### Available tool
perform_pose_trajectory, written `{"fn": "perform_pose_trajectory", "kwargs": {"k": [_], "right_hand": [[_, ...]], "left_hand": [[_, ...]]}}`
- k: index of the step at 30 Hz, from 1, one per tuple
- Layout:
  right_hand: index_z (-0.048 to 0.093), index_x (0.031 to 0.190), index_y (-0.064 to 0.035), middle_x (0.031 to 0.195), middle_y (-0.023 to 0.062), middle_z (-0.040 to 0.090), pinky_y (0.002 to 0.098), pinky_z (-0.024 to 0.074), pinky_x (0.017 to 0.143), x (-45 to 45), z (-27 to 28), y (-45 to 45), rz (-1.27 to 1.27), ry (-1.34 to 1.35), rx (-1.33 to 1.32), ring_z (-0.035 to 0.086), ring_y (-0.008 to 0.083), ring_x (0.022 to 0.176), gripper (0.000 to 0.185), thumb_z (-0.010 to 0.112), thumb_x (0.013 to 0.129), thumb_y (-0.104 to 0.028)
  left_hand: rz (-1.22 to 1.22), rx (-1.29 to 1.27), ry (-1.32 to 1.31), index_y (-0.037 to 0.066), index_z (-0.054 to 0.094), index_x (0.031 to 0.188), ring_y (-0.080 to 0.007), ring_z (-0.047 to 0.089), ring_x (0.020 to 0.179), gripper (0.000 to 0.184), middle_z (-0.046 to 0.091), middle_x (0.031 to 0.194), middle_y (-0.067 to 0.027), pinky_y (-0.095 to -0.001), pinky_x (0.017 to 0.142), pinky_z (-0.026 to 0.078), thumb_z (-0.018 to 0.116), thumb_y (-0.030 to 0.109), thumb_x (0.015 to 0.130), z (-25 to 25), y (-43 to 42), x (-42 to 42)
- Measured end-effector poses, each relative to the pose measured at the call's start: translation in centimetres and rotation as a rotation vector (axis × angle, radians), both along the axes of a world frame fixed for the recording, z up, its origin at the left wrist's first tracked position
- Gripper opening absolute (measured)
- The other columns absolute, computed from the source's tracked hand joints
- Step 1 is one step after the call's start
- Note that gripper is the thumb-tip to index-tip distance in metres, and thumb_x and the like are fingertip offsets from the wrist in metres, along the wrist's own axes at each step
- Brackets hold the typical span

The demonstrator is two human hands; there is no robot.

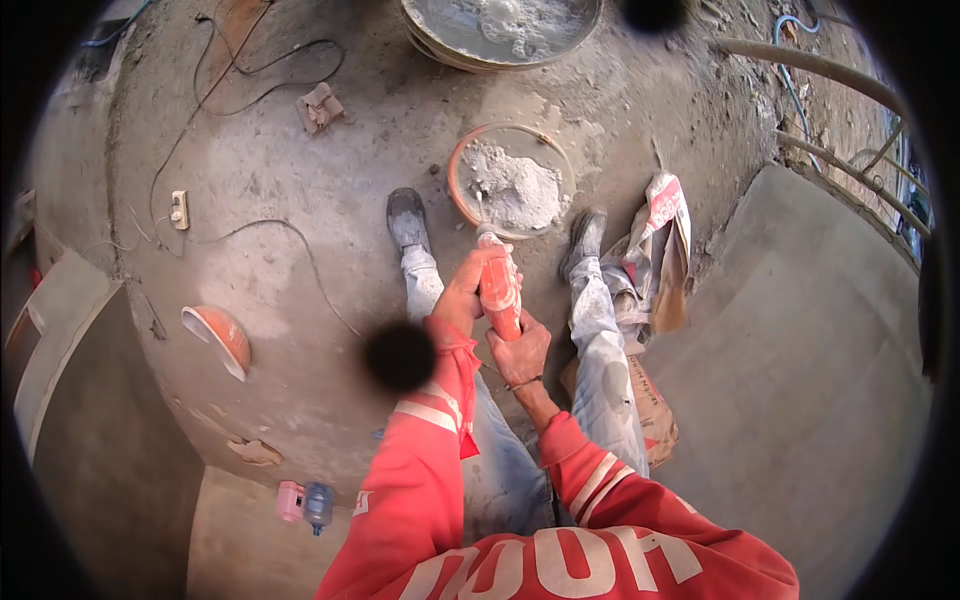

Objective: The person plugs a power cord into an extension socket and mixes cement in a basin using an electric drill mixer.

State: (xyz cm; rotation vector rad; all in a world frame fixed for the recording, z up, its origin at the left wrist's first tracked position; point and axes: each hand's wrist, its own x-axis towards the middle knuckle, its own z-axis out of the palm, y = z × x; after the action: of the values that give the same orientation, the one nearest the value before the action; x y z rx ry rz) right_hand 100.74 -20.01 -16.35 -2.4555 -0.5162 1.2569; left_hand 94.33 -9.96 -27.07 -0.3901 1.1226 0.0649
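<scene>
Both of my hands are closed on a dusty red power drill (499, 285). My left hand (464, 291) wraps its front part from the left. My right hand (522, 355) grips its rear end, with a thin band at the wrist. From the drill's front a pale rod (480, 203) runs into a heap of whitish powder (520, 188). That powder sits in a round orange-rimmed bucket (457, 180) on the floor, just beyond my feet. The rod's lower end is hidden in the powder.
A large tub of cloudy water (500, 25) stands ahead. Paper sacks (665, 240) lie by my right leg. An orange bowl (220, 340), a power strip (179, 210) with cables, and a block (319, 108) are left. Hoses (820, 65) run at the upper right.
</scene>
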Motion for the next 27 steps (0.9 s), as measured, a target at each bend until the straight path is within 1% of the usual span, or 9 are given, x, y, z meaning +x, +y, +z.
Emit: {"fn": "perform_pose_trajectory", "kwargs": {"k": [5,6,9,10,13,14,18,24,27], "right_hand": [[0.070,0.090,-0.0035,0.077,0.0216,0.070,0.0459,0.0537,0.071,0.3,0.5,1.9,0.017,-0.003,-0.021,0.069,0.0414,0.077,0.027,0.073,0.071,-0.023],[0.070,0.090,-0.0035,0.077,0.0218,0.070,0.0462,0.0537,0.072,0.4,0.4,2.1,0.031,-0.018,-0.047,0.069,0.0416,0.077,0.028,0.073,0.070,-0.023],[0.070,0.091,-0.0032,0.079,0.0225,0.070,0.0472,0.0539,0.073,0.8,0.0,2.7,0.061,-0.053,-0.082,0.069,0.0422,0.079,0.029,0.072,0.070,-0.023],[0.071,0.090,-0.0030,0.079,0.0227,0.070,0.0474,0.0540,0.074,1.3,-0.4,2.6,0.060,-0.061,-0.070,0.069,0.0423,0.080,0.029,0.072,0.069,-0.023],[0.072,0.091,-0.0019,0.080,0.0237,0.071,0.0469,0.0543,0.075,3.0,-0.6,2.9,0.022,-0.067,-0.040,0.070,0.0419,0.080,0.030,0.071,0.068,-0.022],[0.073,0.092,-0.0016,0.080,0.0241,0.071,0.0466,0.0544,0.075,3.6,-0.8,3.1,0.007,-0.064,-0.029,0.070,0.0417,0.080,0.031,0.071,0.068,-0.021],[0.073,0.092,0.0008,0.073,0.0204,0.070,0.0412,0.0526,0.069,5.4,-1.0,3.3,0.019,-0.037,-0.042,0.071,0.0316,0.070,0.030,0.071,0.067,-0.015],[0.072,0.092,0.0015,0.075,0.0209,0.071,0.0415,0.0528,0.071,6.9,-0.6,3.2,0.044,-0.036,-0.081,0.071,0.0315,0.073,0.030,0.071,0.068,-0.017],[0.074,0.097,-0.0013,0.081,0.0258,0.071,0.0469,0.0544,0.077,7.5,-0.5,2.9,0.045,-0.024,-0.120,0.071,0.0418,0.082,0.037,0.072,0.066,-0.021]], "left_hand": [[0.102,0.016,-0.036,0.001,0.060,0.100,-0.0326,0.068,0.075,0.026,0.066,0.088,-0.0192,-0.0485,0.070,0.060,0.069,0.019,0.084,-0.1,1.2,-0.2],[0.079,-0.009,-0.017,-0.001,0.059,0.103,-0.0331,0.067,0.075,0.029,0.066,0.089,-0.0202,-0.0480,0.070,0.059,0.067,0.022,0.086,0.2,1.7,0.3],[0.094,0.027,-0.179,-0.001,0.058,0.102,-0.0330,0.067,0.075,0.031,0.066,0.089,-0.0201,-0.0471,0.069,0.059,0.067,0.025,0.087,-1.5,1.8,0.4],[0.089,0.119,-0.186,0.000,0.059,0.099,-0.0321,0.067,0.072,0.030,0.066,0.086,-0.0197,-0.0460,0.065,0.058,0.067,0.026,0.086,-1.2,2.0,1.1],[0.016,0.112,-0.077,0.002,0.059,0.095,-0.0305,0.067,0.068,0.027,0.066,0.084,-0.0190,-0.0449,0.061,0.058,0.067,0.026,0.085,-1.2,2.5,3.5],[0.002,0.124,-0.043,0.003,0.058,0.092,-0.0290,0.066,0.065,0.025,0.064,0.079,-0.0165,-0.0434,0.058,0.057,0.067,0.026,0.085,-1.2,2.6,4.4],[0.044,0.129,0.006,0.005,0.057,0.088,-0.0287,0.066,0.063,0.023,0.060,0.072,-0.0125,-0.0427,0.056,0.057,0.066,0.025,0.083,-1.6,2.8,6.4],[0.007,0.110,-0.016,0.005,0.057,0.088,-0.0298,0.066,0.063,0.024,0.061,0.073,-0.0143,-0.0448,0.056,0.057,0.066,0.026,0.082,-2.1,2.1,7.5],[-0.003,0.074,-0.056,0.005,0.057,0.089,-0.0302,0.066,0.063,0.024,0.061,0.073,-0.0151,-0.0460,0.057,0.057,0.066,0.026,0.082,-2.6,1.6,7.8]]}}
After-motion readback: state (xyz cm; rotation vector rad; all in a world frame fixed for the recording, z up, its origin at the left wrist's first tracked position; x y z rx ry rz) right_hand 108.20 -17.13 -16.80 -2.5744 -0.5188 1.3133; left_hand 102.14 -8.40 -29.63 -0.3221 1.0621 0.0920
